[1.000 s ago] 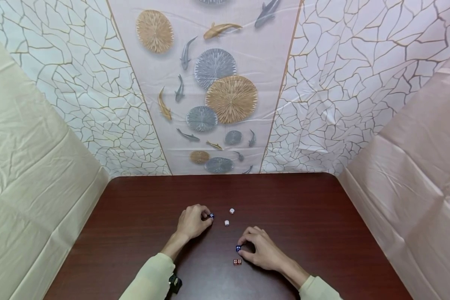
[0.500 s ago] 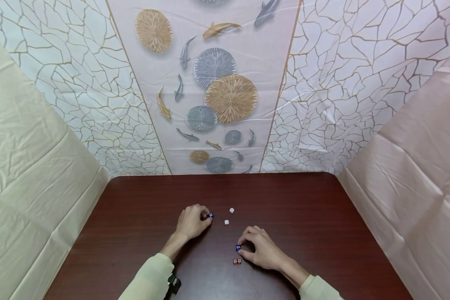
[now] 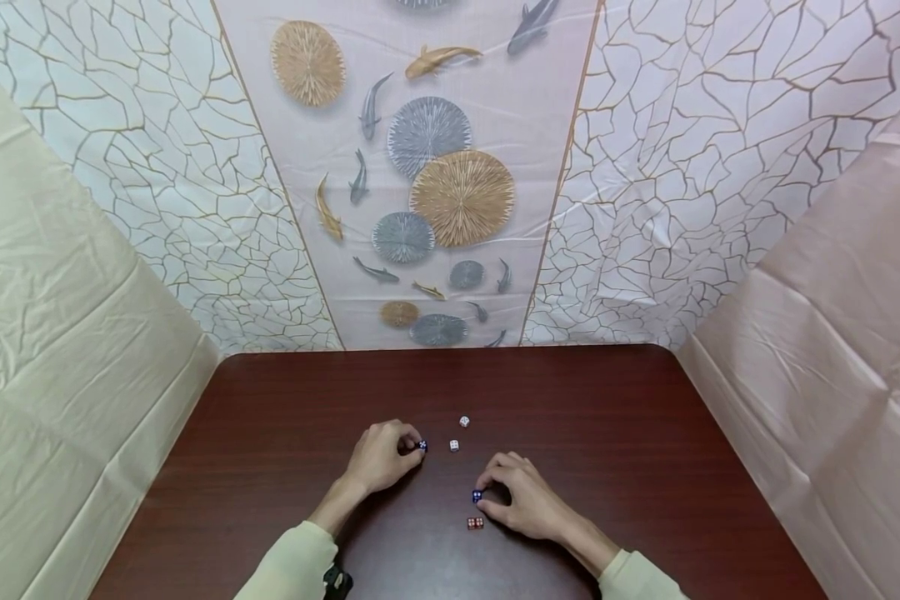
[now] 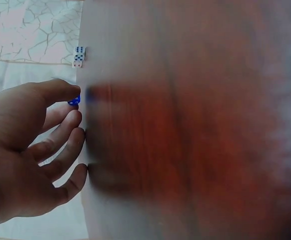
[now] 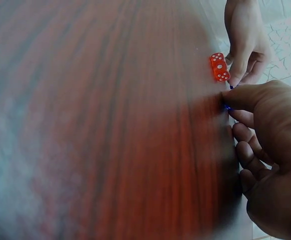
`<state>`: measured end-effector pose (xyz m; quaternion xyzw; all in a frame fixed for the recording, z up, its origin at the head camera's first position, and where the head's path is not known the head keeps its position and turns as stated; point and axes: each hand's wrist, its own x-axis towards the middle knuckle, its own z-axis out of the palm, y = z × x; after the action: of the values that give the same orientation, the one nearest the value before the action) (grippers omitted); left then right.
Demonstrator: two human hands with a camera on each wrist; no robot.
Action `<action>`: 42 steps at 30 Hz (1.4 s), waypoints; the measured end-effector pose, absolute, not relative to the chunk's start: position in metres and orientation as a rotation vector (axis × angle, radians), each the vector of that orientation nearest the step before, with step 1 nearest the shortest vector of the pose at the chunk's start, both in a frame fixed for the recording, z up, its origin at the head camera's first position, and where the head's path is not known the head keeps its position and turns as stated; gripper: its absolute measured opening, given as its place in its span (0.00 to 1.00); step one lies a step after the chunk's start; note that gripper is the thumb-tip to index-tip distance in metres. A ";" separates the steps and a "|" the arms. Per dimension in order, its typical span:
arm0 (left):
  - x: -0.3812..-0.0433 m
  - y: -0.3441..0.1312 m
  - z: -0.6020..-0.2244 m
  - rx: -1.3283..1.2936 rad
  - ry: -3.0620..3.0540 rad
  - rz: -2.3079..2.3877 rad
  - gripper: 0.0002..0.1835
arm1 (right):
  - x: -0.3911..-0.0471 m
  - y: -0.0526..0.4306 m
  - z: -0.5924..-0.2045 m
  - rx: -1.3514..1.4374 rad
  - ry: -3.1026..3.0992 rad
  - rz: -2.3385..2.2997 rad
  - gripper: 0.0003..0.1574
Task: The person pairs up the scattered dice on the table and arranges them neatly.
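A blue die (image 4: pixel 74 100) is pinched between the thumb and index finger of my left hand (image 3: pixel 379 457), low over the table. My right hand (image 3: pixel 527 498) holds another blue die (image 3: pixel 477 496) between thumb and forefinger at the tabletop. Just below that die in the head view, two red dice (image 3: pixel 475 523) sit side by side, touching. Two white dice lie apart in the head view: one white die (image 3: pixel 453 446) to the right of my left hand, the other white die (image 3: pixel 464 422) slightly farther back.
The dark reddish-brown table (image 3: pixel 270 400) reaches back to a patterned cloth (image 3: pixel 435 183) with fish and round leaf motifs. Plain pale cloths hang along both sides. A black band with a device (image 3: pixel 337 582) is at the left wrist.
My left hand has come slightly toward the near side with its blue die. The right hand and the white and red dice stay where they were.
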<state>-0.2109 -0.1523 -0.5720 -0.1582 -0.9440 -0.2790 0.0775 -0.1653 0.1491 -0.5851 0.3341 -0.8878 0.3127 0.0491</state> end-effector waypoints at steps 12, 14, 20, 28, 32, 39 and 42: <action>-0.186 -0.135 -0.569 -0.742 -2.797 -0.866 0.05 | -0.166 0.149 -0.585 1.035 -2.691 0.940 0.11; -0.183 -0.131 -0.569 -0.776 -2.796 -0.872 0.05 | -0.166 0.149 -0.584 1.040 -2.689 0.938 0.11; -0.174 -0.121 -0.568 -0.841 -2.784 -0.920 0.05 | -0.165 0.149 -0.584 1.031 -2.707 0.953 0.10; -0.164 -0.111 -0.563 -0.899 -2.789 -0.871 0.05 | -0.165 0.149 -0.585 1.028 -2.711 0.964 0.10; -0.162 -0.107 -0.564 -0.910 -2.793 -0.838 0.06 | -0.165 0.149 -0.585 1.027 -2.713 0.965 0.11; -0.161 -0.103 -0.568 -0.914 -2.787 -0.776 0.06 | -0.166 0.149 -0.585 1.032 -2.706 0.951 0.11; -0.160 -0.101 -0.568 -0.918 -2.778 -0.755 0.05 | -0.166 0.149 -0.585 1.035 -2.701 0.948 0.11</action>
<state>-0.1604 -0.1010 -0.5685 -0.3032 -0.9177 -0.2495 0.0600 -0.1658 0.1487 -0.5852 0.3395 -0.8864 0.3109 0.0488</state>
